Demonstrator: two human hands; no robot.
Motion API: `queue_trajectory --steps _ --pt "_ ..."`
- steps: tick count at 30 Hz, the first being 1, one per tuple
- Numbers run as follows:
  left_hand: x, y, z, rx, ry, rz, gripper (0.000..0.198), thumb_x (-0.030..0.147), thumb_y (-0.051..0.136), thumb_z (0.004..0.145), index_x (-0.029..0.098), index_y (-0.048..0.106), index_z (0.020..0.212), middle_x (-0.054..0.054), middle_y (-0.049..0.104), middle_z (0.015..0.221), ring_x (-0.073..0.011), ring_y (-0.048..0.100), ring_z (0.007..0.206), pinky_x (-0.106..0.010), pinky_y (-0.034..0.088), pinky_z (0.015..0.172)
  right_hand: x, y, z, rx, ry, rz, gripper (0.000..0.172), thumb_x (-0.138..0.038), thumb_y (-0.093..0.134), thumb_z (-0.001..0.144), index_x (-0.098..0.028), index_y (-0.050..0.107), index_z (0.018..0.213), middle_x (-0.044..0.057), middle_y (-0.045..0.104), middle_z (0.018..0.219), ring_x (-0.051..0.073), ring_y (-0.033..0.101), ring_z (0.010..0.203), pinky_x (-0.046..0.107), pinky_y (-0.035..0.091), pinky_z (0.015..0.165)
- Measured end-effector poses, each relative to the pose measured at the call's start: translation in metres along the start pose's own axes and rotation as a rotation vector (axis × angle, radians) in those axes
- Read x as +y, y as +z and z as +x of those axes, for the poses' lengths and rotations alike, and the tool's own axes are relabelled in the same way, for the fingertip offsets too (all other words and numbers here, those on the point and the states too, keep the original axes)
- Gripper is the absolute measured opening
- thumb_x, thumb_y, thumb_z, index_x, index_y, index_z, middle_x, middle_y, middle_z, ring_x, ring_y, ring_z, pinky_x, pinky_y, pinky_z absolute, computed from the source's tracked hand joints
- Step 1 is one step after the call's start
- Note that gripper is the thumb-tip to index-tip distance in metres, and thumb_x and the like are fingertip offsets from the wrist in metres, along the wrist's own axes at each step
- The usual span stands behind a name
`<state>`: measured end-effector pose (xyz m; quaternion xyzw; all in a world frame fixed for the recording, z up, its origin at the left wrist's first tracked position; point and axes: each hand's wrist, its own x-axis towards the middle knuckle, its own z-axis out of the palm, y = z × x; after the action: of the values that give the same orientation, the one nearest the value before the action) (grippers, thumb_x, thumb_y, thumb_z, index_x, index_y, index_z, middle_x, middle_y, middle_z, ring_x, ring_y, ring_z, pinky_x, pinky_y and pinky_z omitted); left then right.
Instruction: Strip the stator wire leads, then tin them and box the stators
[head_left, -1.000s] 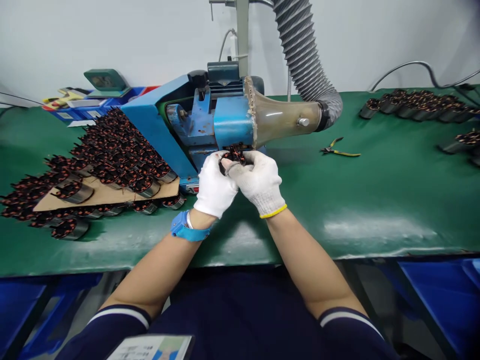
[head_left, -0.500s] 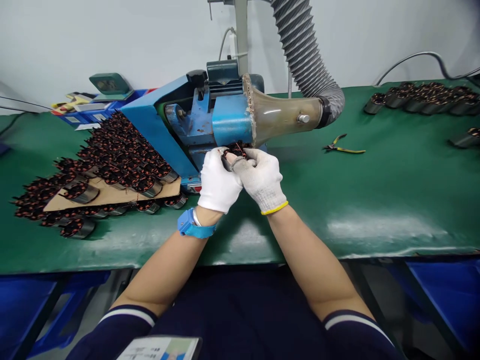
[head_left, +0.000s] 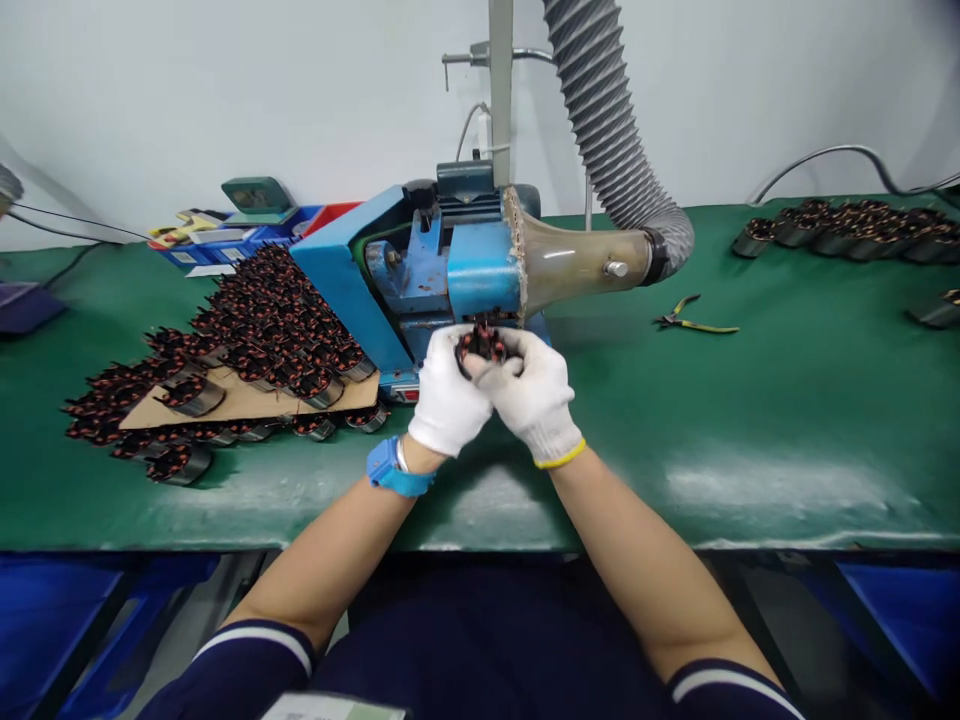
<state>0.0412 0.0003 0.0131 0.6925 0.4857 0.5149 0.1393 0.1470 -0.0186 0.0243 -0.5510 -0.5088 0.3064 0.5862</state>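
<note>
Between my gloved hands is a motor stator (head_left: 482,346), a round part with dark prongs and copper windings showing at its top. My left hand (head_left: 448,395) is closed round its left side. From the right, my right hand (head_left: 532,388) grips it, thumb across the near edge. Both hands hide most of its body. Just beyond it stands a blue grinding machine (head_left: 480,265) with a tan suction hood (head_left: 577,262) on its right.
Many similar stators (head_left: 274,310) are stacked at left, some on a cardboard sheet (head_left: 255,402). Finished-looking rows of stators (head_left: 862,230) stand at back right. Cutting pliers (head_left: 694,318) lie on the green bench. A grey hose (head_left: 615,110) rises from the hood.
My hands have drawn the stator back slightly from the machine's underside, and more of its top shows. The whole view has shifted, with the bench things lower and further right.
</note>
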Motion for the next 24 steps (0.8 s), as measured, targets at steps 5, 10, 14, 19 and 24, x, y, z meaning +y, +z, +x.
queue_trajectory --steps 5,10,14,19,24 --pt "-0.017 -0.003 -0.019 0.080 0.048 -0.238 0.054 0.037 0.080 0.070 0.022 0.045 0.108 -0.004 0.063 0.100 -0.0174 0.066 0.088 -0.034 0.058 0.081 0.005 -0.004 -0.015 -0.103 -0.402 -0.131 0.054 -0.045 0.080 0.064 -0.016 0.068 0.109 0.010 0.070 0.105 0.024 0.068 0.096 0.036 0.057 0.088" --pt "-0.015 -0.015 -0.016 0.005 0.095 -0.243 0.062 0.028 0.079 0.067 0.021 0.044 0.117 -0.008 0.063 0.110 -0.0212 0.066 0.099 -0.039 0.057 0.090 0.005 -0.011 -0.013 -0.096 -0.702 -0.330 0.036 -0.033 0.059 0.088 -0.013 0.063 0.118 0.015 0.068 0.114 0.024 0.067 0.105 0.037 0.056 0.091" --pt "-0.012 -0.022 -0.015 -0.176 0.042 -0.250 0.058 0.023 0.071 0.072 0.018 0.046 0.125 -0.013 0.061 0.123 -0.0240 0.063 0.113 -0.041 0.053 0.100 0.001 -0.019 -0.009 -0.071 -0.775 -0.366 0.023 -0.023 0.056 0.089 -0.016 0.067 0.107 0.012 0.072 0.106 0.022 0.069 0.097 0.034 0.057 0.086" --pt "-0.014 -0.024 -0.014 -0.133 0.016 -0.177 0.050 0.020 0.071 0.068 0.019 0.050 0.113 -0.007 0.066 0.107 -0.0209 0.067 0.099 -0.037 0.056 0.090 0.000 -0.016 -0.014 -0.144 -0.678 -0.269 0.020 -0.026 0.066 0.081 -0.018 0.069 0.099 0.010 0.071 0.105 0.022 0.068 0.097 0.037 0.056 0.087" --pt "-0.013 -0.024 -0.011 -0.109 -0.047 -0.260 0.048 0.026 0.079 0.066 0.020 0.048 0.102 -0.006 0.063 0.100 -0.0193 0.066 0.090 -0.036 0.056 0.086 0.011 -0.011 -0.003 0.017 -0.024 0.378 0.009 -0.026 0.062 0.081 -0.020 0.061 0.075 0.002 0.068 0.080 0.014 0.066 0.074 0.037 0.058 0.078"
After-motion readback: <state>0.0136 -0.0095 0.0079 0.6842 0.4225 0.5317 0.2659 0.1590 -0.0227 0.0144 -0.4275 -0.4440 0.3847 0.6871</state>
